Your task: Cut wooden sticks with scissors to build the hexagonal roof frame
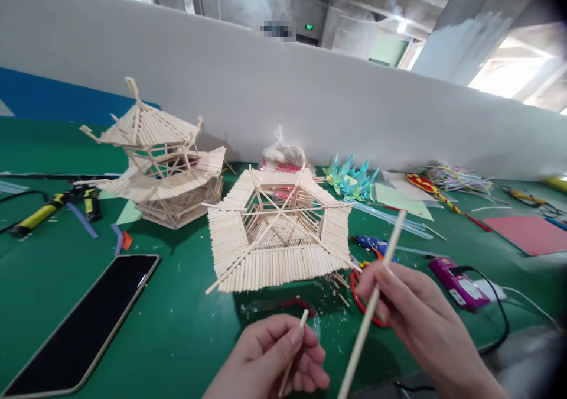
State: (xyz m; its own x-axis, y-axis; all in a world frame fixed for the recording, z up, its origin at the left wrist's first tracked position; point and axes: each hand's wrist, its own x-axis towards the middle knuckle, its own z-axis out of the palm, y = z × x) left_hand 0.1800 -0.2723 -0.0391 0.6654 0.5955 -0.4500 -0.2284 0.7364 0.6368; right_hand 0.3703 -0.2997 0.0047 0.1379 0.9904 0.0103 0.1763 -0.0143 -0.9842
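My left hand (283, 357) pinches a short thin wooden stick (305, 316) between thumb and fingers, low in the middle of the view. In my right hand (407, 304) is a longer wooden stick (367, 322), held slantwise with its upper end toward the back. Just beyond both hands stands a roof-like model of wooden sticks (274, 269), five-sided, with long sticks crossing over its open middle. A taller two-tiered stick pavilion (155, 174) stands behind it to the left.
A phone (84, 322) lies at the left. Red-handled scissors (357, 286), a blue glue gun (365, 242) and a purple power strip (458, 284) with cables lie at the right. Behind are a blue-green paper model (352, 177) and a low white partition (221, 86).
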